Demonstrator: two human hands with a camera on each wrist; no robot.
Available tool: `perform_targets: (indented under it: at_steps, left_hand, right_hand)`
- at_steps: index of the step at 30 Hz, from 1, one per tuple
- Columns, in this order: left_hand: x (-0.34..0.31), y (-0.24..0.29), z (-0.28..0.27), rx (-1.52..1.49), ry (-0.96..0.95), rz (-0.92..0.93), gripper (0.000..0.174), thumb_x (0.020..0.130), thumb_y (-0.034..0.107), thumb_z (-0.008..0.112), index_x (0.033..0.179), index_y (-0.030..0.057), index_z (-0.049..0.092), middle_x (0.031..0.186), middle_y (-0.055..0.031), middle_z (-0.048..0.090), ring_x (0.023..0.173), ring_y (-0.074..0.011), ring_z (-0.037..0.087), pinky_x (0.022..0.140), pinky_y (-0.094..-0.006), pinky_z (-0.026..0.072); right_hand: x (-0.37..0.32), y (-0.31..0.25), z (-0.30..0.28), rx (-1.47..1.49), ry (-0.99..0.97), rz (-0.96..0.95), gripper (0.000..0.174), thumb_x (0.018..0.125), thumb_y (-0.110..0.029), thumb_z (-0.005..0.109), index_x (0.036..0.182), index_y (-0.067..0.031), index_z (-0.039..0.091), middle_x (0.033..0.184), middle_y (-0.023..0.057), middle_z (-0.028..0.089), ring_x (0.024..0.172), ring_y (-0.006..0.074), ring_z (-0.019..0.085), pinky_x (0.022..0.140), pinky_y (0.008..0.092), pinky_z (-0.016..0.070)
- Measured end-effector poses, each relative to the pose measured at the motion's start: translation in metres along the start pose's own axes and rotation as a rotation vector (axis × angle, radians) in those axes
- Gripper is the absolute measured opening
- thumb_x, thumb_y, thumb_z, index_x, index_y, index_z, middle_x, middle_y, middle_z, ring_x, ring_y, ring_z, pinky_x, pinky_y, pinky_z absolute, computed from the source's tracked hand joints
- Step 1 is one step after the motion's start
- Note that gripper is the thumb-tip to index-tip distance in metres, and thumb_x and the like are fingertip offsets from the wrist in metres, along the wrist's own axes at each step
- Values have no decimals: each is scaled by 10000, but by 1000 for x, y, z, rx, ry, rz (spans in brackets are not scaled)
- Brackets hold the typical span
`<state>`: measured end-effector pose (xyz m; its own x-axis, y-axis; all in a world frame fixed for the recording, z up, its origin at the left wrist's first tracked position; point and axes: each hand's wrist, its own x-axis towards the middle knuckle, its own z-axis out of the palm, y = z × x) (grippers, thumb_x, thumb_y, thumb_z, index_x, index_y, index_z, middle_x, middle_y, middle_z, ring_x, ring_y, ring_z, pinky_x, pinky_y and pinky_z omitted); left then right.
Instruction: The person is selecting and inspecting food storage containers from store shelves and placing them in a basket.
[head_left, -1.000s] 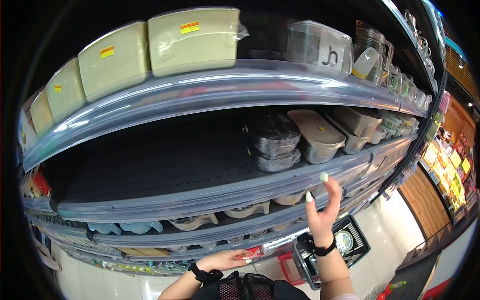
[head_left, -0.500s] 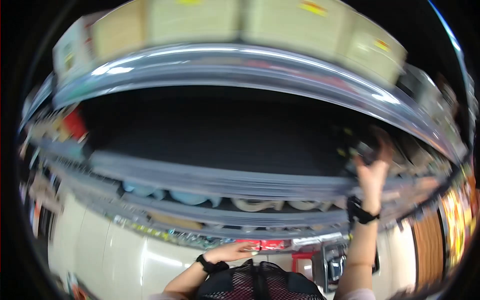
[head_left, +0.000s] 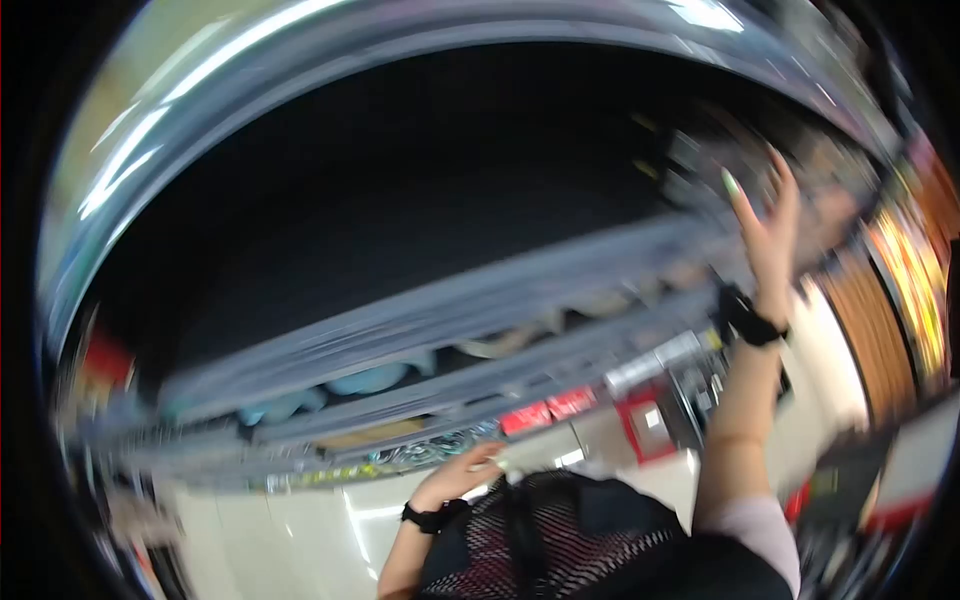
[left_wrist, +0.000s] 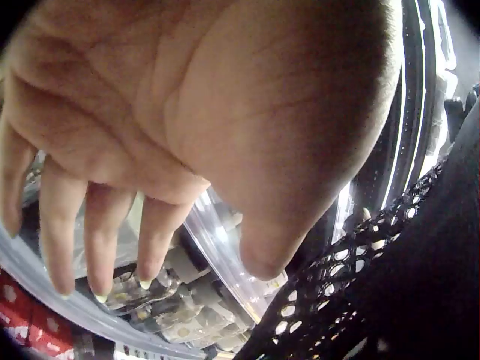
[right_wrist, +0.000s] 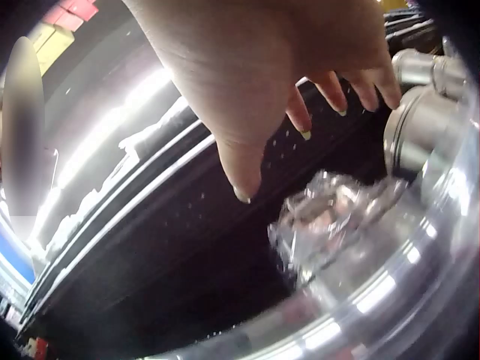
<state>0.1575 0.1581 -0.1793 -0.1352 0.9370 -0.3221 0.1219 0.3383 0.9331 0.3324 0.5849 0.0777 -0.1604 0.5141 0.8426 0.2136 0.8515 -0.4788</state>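
My right hand (head_left: 770, 235) is raised before the right end of a dark shelf, thumb and fingers apart and holding nothing. In the right wrist view, a plastic-wrapped container (right_wrist: 330, 225) stands just below the fingertips, with lidded metal containers (right_wrist: 420, 135) beyond them. Those goods are blurred in the head view, behind the right hand. My left hand (head_left: 457, 477) hangs low by the black mesh garment (head_left: 560, 530), below the shelves. Seen in the left wrist view, its fingers (left_wrist: 101, 240) are loosely extended over lower shelf goods, and nothing lies in the palm.
A clear plastic strip (head_left: 450, 275) runs along the shelf's front edge. Below it sit blue items (head_left: 370, 375) and red packs (head_left: 525, 417). A dark basket (head_left: 690, 390) stands on the floor at the right, beside a red-framed object (head_left: 645, 430).
The head view swung left, then tilted, and is now blurred. My right hand reached up to the wrapped containers and now shows higher, fingers spread. The left hand stays low near the body.
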Motion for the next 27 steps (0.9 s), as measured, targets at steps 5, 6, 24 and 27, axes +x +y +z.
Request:
perform_targets:
  at_steps: [5,6,24,27]
  left_hand:
    - [9,-16,13,-69,-29,-84,455,968,116,553,1401,52,429,1344,-152,540,1223,-206,529,1018,-325,412]
    - [13,-20,19,-94,-63,-97,444,970,72,517,1404,53,423,1340,-156,543,1227,-197,525,1020,-311,406]
    - [155,73,107,332,-328,63,487,912,218,638,1342,40,494,1280,-166,598,1188,-256,574,989,-354,437]
    - [165,60,139,318,-453,-59,524,914,204,634,1380,40,461,1347,-154,557,1206,-258,558,1022,-353,417]
  right_hand:
    - [-77,32,-111,85,307,107,218,888,-152,681,1065,-30,640,895,13,666,788,71,600,733,226,477]
    - [-101,49,-134,12,283,188,196,891,-156,676,1036,-27,650,850,6,661,749,63,587,700,222,468]
    - [-268,114,-302,-508,-135,898,235,817,-196,673,989,-36,682,829,129,704,743,240,688,694,345,538]
    - [-272,158,-308,-457,-293,953,300,769,-225,699,1005,-42,676,868,149,703,808,302,678,755,382,532]
